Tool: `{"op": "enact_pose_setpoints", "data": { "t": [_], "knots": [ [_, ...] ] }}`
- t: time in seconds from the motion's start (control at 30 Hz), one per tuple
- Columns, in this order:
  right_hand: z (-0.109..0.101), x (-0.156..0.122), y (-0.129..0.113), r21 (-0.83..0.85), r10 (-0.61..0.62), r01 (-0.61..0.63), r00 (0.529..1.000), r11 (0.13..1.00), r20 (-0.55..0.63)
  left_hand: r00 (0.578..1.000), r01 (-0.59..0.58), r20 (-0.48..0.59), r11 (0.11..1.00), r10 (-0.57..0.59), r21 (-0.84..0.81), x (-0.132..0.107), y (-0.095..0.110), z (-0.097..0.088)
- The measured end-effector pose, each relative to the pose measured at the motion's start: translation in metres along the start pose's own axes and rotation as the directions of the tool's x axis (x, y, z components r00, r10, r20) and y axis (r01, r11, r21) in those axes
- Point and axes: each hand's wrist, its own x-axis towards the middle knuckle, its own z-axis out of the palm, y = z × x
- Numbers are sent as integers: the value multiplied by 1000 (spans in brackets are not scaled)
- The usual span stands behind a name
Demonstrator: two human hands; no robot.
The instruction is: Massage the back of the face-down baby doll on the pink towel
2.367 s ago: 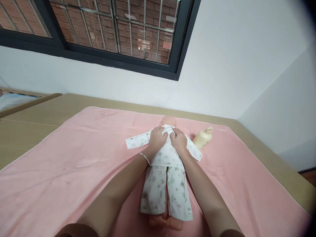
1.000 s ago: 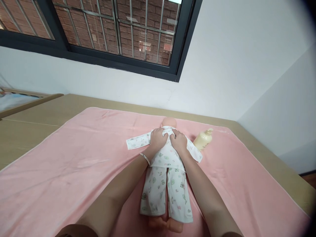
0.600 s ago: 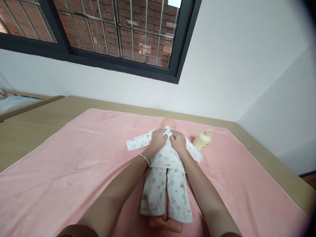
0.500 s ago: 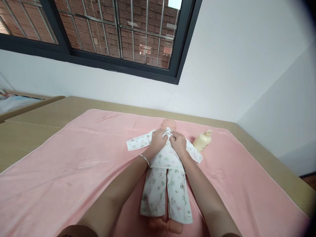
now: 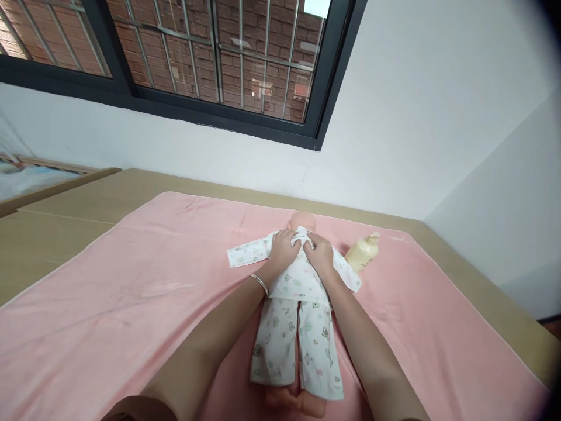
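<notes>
Left hand (image 5: 284, 248), head view: fingers bent and closed on the neckline of the printed top (image 5: 298, 282), palm down on the doll's chest, a thin bracelet (image 5: 259, 284) at the wrist. Right hand (image 5: 319, 254) mirrors it just beside, fingertips gathering the same neckline. The thumbs nearly meet under the chin. I read both as light pinches on cloth, not a hold on the body.

Doll (image 5: 302, 221) lies on its back on the pink towel (image 5: 131, 280), right of the towel's middle. Its head points to the far edge and its bare feet (image 5: 298, 403) to the near edge. Sleeves are spread out flat to either side. Printed trousers (image 5: 280, 345) are on and straight.

Cream bottle (image 5: 362, 252) lies tilted near the towel's far right corner, just beside the doll's sleeve and apart from my right hand. The towel covers most of the tan table (image 5: 65, 216). A wooden frame (image 5: 52, 181) shows past the table's left edge, and a barred window (image 5: 219, 52) is above.

Judgement on technique:
- Pull evenly with both hands so the neckline stays centred.
- Take cloth only and keep pressure off the neck.
- Keep the right elbow in so the bottle is not knocked.
- Fastening type is hidden under the fingers.
</notes>
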Motion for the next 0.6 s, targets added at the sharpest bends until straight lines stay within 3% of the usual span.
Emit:
{"op": "enact_pose_setpoints", "data": {
  "t": [0.2, 0.43, 0.6],
  "knots": [
    [-5, -8, -11, -23, 150, -152, 986, 988, -80, 998, 35, -60, 999, -34, 12, -2, 1, 1],
    [-1, 5, 2, -4, -4, 4, 997, 1000, 81, 998, -33, 63, 997, 28, 69, 3, -2, 2],
    [0, -2, 0, 35, 42, -41, 999, 999, -24, 999, -42, 30, 999, 41, 19, 1, 0, -1]
  ]
}}
